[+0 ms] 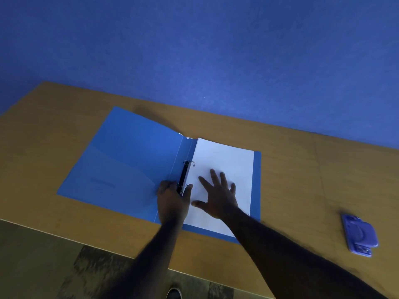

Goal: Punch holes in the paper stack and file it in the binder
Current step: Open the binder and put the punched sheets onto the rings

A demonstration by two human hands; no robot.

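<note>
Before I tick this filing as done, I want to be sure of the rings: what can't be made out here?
All from the head view:
- Ring bar: its lower ring is hidden by the left hand gripping it.
- Holes in the paper: too small and dim to see. The upper ring is blurred, so open or closed is unclear.
- Paper under the right hand: covered.

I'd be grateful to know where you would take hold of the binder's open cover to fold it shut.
Take the cover at the middle of its long left edge, coming from the left. It lies open on the table, hinged at the spine beside the rings, so that edge is free to lift and should swing over the paper.
</note>
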